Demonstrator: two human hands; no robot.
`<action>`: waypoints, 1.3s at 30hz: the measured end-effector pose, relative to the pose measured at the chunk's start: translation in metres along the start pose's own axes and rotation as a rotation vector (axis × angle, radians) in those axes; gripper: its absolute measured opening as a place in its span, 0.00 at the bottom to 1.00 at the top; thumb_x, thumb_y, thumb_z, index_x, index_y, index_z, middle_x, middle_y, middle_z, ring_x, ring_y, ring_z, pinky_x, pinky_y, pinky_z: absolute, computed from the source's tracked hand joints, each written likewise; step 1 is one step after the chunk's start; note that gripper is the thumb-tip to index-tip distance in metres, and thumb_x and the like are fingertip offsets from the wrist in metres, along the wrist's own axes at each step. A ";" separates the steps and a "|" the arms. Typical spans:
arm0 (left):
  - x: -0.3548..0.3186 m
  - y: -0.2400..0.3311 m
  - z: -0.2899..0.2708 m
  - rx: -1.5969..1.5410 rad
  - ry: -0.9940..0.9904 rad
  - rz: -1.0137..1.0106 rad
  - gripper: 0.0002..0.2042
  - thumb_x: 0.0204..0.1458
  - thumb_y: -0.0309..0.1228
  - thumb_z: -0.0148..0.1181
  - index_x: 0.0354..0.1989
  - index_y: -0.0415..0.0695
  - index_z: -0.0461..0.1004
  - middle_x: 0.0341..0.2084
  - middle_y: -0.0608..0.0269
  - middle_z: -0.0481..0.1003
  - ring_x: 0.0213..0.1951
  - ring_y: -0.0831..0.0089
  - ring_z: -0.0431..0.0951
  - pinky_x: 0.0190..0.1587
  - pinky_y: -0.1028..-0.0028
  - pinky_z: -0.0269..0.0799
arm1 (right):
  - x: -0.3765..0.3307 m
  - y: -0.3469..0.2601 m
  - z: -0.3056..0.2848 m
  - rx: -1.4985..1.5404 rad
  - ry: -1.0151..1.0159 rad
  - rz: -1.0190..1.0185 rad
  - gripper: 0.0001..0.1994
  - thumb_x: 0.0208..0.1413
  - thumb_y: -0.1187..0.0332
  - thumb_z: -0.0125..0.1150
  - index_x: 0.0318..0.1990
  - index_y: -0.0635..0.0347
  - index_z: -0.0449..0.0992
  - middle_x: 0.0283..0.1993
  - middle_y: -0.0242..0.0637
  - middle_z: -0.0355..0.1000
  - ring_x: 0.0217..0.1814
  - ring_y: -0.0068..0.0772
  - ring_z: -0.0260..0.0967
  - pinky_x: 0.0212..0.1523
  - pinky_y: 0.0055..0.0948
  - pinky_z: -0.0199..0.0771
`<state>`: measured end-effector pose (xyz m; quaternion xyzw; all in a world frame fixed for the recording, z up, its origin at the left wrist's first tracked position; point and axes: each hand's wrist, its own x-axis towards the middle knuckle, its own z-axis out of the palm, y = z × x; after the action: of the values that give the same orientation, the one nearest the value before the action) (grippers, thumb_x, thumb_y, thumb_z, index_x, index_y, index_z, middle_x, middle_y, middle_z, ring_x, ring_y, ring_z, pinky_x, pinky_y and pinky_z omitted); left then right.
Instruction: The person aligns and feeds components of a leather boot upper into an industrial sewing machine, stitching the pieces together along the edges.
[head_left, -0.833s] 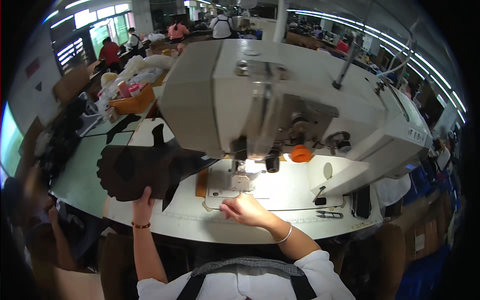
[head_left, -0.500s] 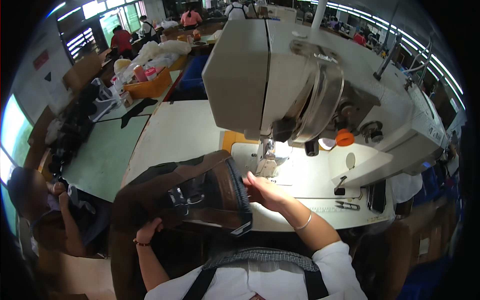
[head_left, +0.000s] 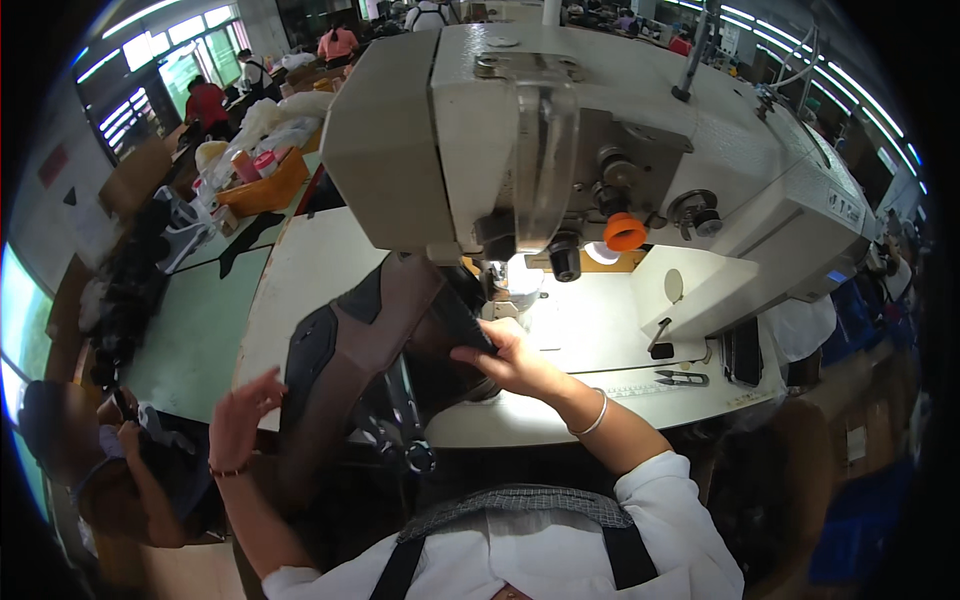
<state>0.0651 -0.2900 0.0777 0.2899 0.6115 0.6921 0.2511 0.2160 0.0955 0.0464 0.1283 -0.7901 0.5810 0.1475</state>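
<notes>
A brown and black bag (head_left: 385, 310) with dark panels and shiny hardware is tilted over the front of the white sewing table. My right hand (head_left: 520, 362) is closed on its right edge, by a black ribbed band, thumb on the near side. To the left of the bag, my left hand (head_left: 245, 420) is raised with fingers apart and holds nothing; it is slightly blurred. The big beige sewing machine (head_left: 480, 150) overhangs the bag, whose far end lies close to the lit needle area (head_left: 510, 300). The bag's underside is hidden.
Thread snips (head_left: 682, 378) and a ruler strip (head_left: 610, 391) lie on the table's right front, near a black case (head_left: 741, 352). An orange bin (head_left: 268, 188) with spools stands on the green table (head_left: 190, 350) at left. A co-worker (head_left: 130, 460) sits at the lower left.
My left hand has let go of the bag's near left side and moved left. The bag has turned, its far end now nearer the needle area. My right hand has closed on its edge.
</notes>
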 end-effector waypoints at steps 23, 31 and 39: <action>0.118 0.030 0.077 0.344 0.334 0.032 0.13 0.54 0.28 0.61 0.42 0.30 0.74 0.35 0.60 0.78 0.35 0.74 0.77 0.41 0.75 0.72 | 0.021 -0.011 -0.003 0.231 0.285 0.268 0.20 0.60 0.56 0.55 0.32 0.69 0.73 0.21 0.33 0.67 0.26 0.19 0.61 0.30 0.27 0.65; 0.113 0.036 0.075 0.294 0.377 0.044 0.13 0.54 0.30 0.60 0.42 0.31 0.74 0.34 0.59 0.79 0.34 0.75 0.77 0.39 0.75 0.73 | 0.030 -0.009 0.004 0.217 0.213 0.265 0.16 0.58 0.59 0.57 0.36 0.68 0.75 0.24 0.33 0.70 0.28 0.20 0.63 0.33 0.27 0.67; 0.140 0.030 0.099 0.523 0.255 -0.029 0.14 0.54 0.28 0.61 0.44 0.31 0.73 0.33 0.60 0.78 0.33 0.76 0.77 0.38 0.75 0.73 | -0.025 -0.005 0.009 0.355 0.480 0.100 0.12 0.62 0.68 0.53 0.44 0.69 0.74 0.38 0.32 0.76 0.37 0.18 0.67 0.41 0.22 0.69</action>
<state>0.0363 -0.1263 0.1290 0.2466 0.7998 0.5382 0.0990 0.2404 0.0866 0.0389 -0.0278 -0.6242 0.7302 0.2765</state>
